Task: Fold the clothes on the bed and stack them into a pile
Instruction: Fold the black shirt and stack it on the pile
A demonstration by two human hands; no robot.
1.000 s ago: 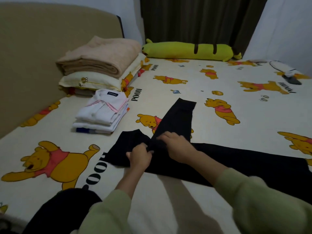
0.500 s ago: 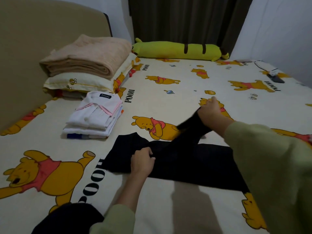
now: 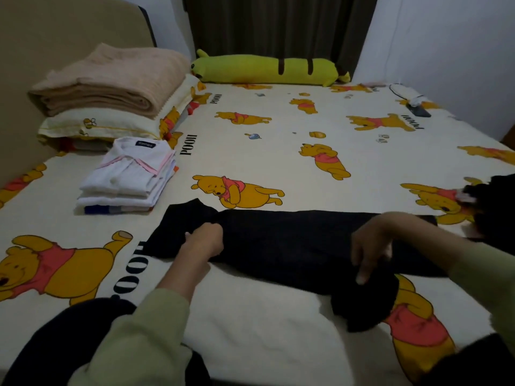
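A long black garment [image 3: 292, 240] lies flat across the Pooh-print bed sheet [image 3: 250, 151], in front of me. My left hand [image 3: 204, 240] is curled into a fist and grips the fabric near the garment's left end. My right hand [image 3: 370, 246] hovers over the garment's right part, fingers pointing down, and holds a bunched black sleeve [image 3: 365, 305] that droops onto the sheet below it. A pile of folded white clothes [image 3: 128, 176] sits to the left, apart from the garment.
A beige folded blanket [image 3: 111, 79] lies on a pillow [image 3: 97, 126] by the headboard. A yellow-green bolster [image 3: 264, 71] lines the far edge. More dark clothing [image 3: 496, 204] sits at the right edge. A dark phone and cable [image 3: 418, 108] lie far right.
My right hand swung the sleeve from the far side over the garment and down to the near right. The left hand kept its grip at the left end. The view shifted left.
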